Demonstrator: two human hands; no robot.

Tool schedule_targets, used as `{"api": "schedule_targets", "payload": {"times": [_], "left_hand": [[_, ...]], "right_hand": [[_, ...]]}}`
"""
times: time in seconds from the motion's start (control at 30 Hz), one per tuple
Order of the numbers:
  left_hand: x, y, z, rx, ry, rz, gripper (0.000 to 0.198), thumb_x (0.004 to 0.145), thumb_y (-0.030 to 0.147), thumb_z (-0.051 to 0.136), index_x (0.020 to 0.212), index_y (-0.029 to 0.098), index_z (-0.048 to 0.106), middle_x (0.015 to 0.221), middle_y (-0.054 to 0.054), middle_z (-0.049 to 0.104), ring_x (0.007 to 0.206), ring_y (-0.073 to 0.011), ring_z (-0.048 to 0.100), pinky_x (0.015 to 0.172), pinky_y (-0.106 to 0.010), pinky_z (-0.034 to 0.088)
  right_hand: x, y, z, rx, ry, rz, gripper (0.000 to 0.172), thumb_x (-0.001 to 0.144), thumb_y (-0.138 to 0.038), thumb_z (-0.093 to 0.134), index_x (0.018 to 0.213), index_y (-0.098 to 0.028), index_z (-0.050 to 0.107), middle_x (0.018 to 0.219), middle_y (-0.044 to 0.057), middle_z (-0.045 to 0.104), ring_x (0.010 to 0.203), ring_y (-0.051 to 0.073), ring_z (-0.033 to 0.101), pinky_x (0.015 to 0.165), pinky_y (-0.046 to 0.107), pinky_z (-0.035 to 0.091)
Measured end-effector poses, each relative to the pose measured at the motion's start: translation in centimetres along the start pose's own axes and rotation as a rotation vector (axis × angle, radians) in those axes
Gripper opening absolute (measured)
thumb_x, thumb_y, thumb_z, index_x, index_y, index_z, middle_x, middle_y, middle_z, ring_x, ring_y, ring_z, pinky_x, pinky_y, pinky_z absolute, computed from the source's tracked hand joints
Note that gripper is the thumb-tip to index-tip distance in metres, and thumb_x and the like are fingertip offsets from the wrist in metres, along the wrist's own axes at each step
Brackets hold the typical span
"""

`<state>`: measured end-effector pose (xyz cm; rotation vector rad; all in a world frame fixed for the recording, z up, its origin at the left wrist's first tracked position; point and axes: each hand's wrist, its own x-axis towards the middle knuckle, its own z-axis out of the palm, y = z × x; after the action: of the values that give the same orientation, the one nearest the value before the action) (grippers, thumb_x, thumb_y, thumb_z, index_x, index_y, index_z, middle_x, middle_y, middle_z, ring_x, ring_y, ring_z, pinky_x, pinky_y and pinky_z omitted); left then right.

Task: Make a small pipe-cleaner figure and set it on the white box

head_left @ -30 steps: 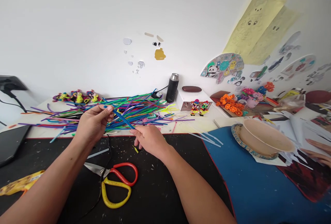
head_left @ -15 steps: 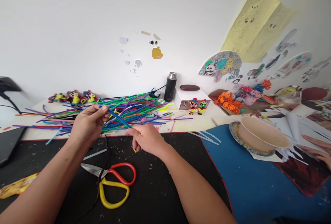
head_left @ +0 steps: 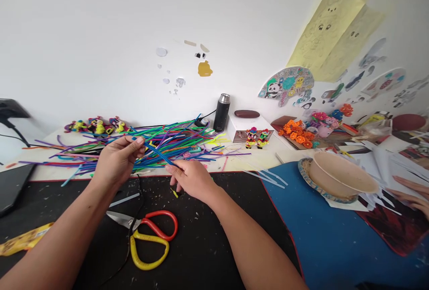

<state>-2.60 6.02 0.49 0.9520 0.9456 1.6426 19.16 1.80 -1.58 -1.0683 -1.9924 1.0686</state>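
Between my two hands runs a short length of blue pipe cleaners point(head_left: 158, 153), slanting down to the right. My left hand point(head_left: 121, 158) pinches the upper end between thumb and fingers. The lower end sits in the closed fingers of my right hand point(head_left: 191, 177). Just behind them spreads a loose heap of pipe cleaners point(head_left: 177, 140) in many colours. A pair of scissors point(head_left: 147, 236) with one red and one yellow handle lies on the black mat point(head_left: 201, 241) below my hands. A small yellow-green piece point(head_left: 174, 193) shows under my right hand.
A black thermos point(head_left: 221, 113) stands by a white box point(head_left: 248, 123), with two small figures point(head_left: 257, 138) in front. To the right are a pinkish bowl point(head_left: 342, 178) on a blue mat point(head_left: 321, 245) and another person's hands point(head_left: 410, 194). A yellow packet point(head_left: 25, 240) lies left.
Both hands keep their hold on the blue pipe cleaners at nearly the same place. The whole view has shifted very slightly.
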Motion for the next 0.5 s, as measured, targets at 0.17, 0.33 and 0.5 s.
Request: {"api": "schedule_targets", "payload": {"times": [0.17,0.33,0.5], "left_hand": [[-0.4,-0.6,0.2,0.045,-0.034,-0.017,0.036,0.054,0.032,0.1,0.065,0.017,0.07,0.058,0.001,0.066,0.055,-0.0114,0.06,0.054,-0.021,0.048],[-0.6,-1.1,0.4,0.063,-0.102,-0.068,0.033,0.059,0.036,0.099,0.069,0.017,0.073,0.06,0.0,0.066,0.055,-0.0121,0.058,0.055,-0.023,0.048],[-0.5,-1.0,0.2,-0.02,-0.128,-0.129,0.033,0.058,0.032,0.1,0.069,0.015,0.073,0.061,0.0,0.064,0.057,-0.0108,0.057,0.054,-0.021,0.047]], "right_hand": [[0.1,0.0,0.2,-0.05,0.055,0.021,0.031,0.108,-0.047,0.053,0.116,-0.022,0.069,0.082,-0.001,0.075,0.055,0.011,0.067,0.057,0.02,0.044],[0.2,0.0,0.3,-0.023,0.106,0.028,0.029,0.11,-0.042,0.05,0.11,-0.021,0.07,0.07,-0.003,0.07,0.05,0.01,0.064,0.056,0.02,0.044],[0.1,0.0,0.2,0.013,0.095,0.014,0.034,0.11,-0.037,0.048,0.087,-0.02,0.067,0.06,-0.005,0.065,0.045,0.008,0.061,0.054,0.018,0.043]]}}
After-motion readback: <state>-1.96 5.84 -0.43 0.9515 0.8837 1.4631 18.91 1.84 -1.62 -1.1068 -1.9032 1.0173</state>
